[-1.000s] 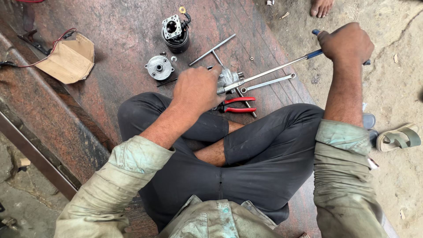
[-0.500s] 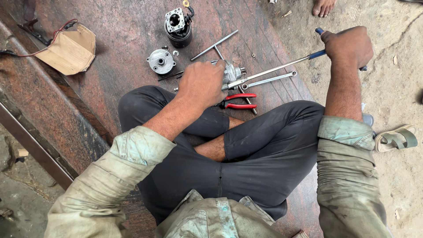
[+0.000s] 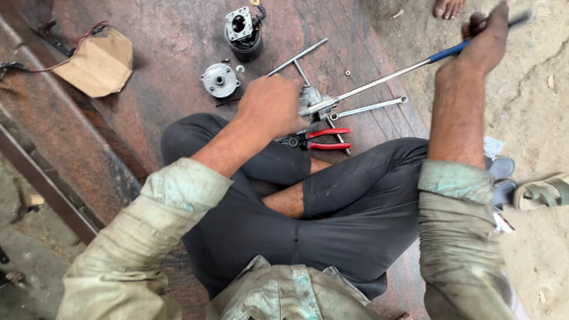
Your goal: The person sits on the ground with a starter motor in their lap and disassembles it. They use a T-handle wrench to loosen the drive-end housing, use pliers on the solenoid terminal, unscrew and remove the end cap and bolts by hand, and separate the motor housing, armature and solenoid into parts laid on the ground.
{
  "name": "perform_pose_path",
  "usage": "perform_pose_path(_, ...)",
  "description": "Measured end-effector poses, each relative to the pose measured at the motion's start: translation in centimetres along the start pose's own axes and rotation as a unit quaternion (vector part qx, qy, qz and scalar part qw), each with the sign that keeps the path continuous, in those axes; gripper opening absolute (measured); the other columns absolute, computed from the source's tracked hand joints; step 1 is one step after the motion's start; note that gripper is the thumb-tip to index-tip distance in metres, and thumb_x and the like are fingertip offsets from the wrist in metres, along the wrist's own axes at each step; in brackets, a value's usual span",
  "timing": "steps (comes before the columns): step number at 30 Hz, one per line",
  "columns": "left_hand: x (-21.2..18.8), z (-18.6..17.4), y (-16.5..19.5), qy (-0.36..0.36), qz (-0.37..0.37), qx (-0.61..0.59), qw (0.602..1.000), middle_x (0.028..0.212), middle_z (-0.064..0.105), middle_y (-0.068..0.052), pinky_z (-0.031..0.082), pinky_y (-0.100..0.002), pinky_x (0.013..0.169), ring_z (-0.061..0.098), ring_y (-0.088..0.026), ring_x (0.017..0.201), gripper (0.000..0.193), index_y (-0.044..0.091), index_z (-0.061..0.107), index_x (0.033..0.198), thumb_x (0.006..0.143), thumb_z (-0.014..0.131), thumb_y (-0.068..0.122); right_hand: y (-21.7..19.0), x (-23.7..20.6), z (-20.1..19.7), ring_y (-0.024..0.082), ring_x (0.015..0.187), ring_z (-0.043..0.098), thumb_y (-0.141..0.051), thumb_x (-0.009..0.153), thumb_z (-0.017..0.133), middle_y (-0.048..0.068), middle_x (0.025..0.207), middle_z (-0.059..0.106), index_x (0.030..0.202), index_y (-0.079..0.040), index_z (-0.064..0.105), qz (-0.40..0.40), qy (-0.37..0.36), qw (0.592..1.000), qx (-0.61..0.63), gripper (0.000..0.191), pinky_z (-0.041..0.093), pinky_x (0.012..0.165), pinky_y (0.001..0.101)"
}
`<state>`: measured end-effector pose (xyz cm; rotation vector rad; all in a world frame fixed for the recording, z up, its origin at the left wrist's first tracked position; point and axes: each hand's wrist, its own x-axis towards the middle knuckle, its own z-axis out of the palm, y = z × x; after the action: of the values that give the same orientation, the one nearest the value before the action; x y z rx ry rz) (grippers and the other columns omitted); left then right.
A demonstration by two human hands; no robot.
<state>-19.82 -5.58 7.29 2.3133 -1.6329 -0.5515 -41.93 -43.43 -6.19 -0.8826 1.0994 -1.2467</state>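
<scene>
I sit cross-legged on a rusty metal sheet [image 3: 166,53]. My left hand [image 3: 271,105] presses down on a small grey metal part [image 3: 310,101], holding it against the sheet. My right hand [image 3: 483,41] grips the blue handle end of a long steel wrench [image 3: 391,76], whose far end sits on that part. The wrench slants up to the right. Red-handled pliers [image 3: 323,139] lie just in front of my left hand, near my knee.
A T-shaped steel bar [image 3: 296,59] and a thin ring spanner [image 3: 370,108] lie by the part. A round metal cover [image 3: 219,80], a black motor body [image 3: 243,29], a torn cardboard piece [image 3: 101,62] and small nuts are farther off. Someone's bare foot [image 3: 448,7] is at the top; sandals [image 3: 542,191] lie right.
My right hand has swung the wrench handle up and away, toward the top right. My left hand has stayed on the part. The view has shifted slightly.
</scene>
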Motion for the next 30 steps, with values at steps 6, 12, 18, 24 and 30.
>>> perform_pose_path(6,-0.3,0.3,0.3,0.011,-0.006,0.007,1.0,0.082,0.072,-0.022,0.057,-0.051,0.075,0.071,-0.041,0.082,0.053,0.001,0.073,0.098,0.066,0.089,0.039,-0.5,-4.1,0.6,0.033,0.097,0.067,-0.03,0.102,0.043,0.023,0.114,0.063,0.121,0.008,0.055,0.183,0.099,0.942,0.263,0.044,0.064,0.085,0.048)
perform_pose_path(12,-0.5,0.4,0.4,-0.004,-0.014,0.014,1.0,0.081,0.072,-0.021,0.057,-0.051,0.076,0.072,-0.041,0.082,0.051,0.001,0.073,0.098,0.068,0.089,0.04,-2.3,-9.7,2.1,0.021,0.077,0.055,-0.021,0.097,0.062,0.015,0.1,0.055,0.113,0.001,0.072,0.285,0.151,0.925,0.202,0.029,0.056,0.065,0.0363)
perform_pose_path(18,-0.4,0.7,0.2,0.004,-0.005,0.018,1.0,0.079,0.072,-0.02,0.058,-0.05,0.074,0.072,-0.04,0.079,0.054,0.0,0.071,0.098,0.067,0.089,0.041,-2.7,-11.0,2.2,0.022,0.078,0.059,-0.019,0.105,0.056,0.017,0.1,0.058,0.119,0.006,0.068,0.259,0.128,0.934,0.209,0.032,0.058,0.069,0.0346)
perform_pose_path(24,-0.6,0.8,0.1,0.008,-0.012,0.017,1.0,0.078,0.071,-0.02,0.058,-0.051,0.071,0.072,-0.04,0.077,0.056,0.0,0.07,0.099,0.069,0.088,0.043,-1.9,-10.0,2.2,0.027,0.075,0.065,-0.036,0.105,0.031,0.022,0.093,0.066,0.118,0.01,0.058,0.287,0.072,0.914,0.276,0.055,0.057,0.072,0.0392)
perform_pose_path(30,-0.7,0.9,0.1,0.026,-0.007,0.015,1.0,0.075,0.071,-0.018,0.058,-0.05,0.068,0.072,-0.037,0.074,0.056,0.001,0.07,0.102,0.07,0.088,0.044,-1.2,-10.1,2.2,0.021,0.063,0.052,-0.039,0.105,0.047,0.009,0.076,0.052,0.106,0.004,0.058,0.3,0.039,0.929,0.212,0.045,0.054,0.067,0.0407)
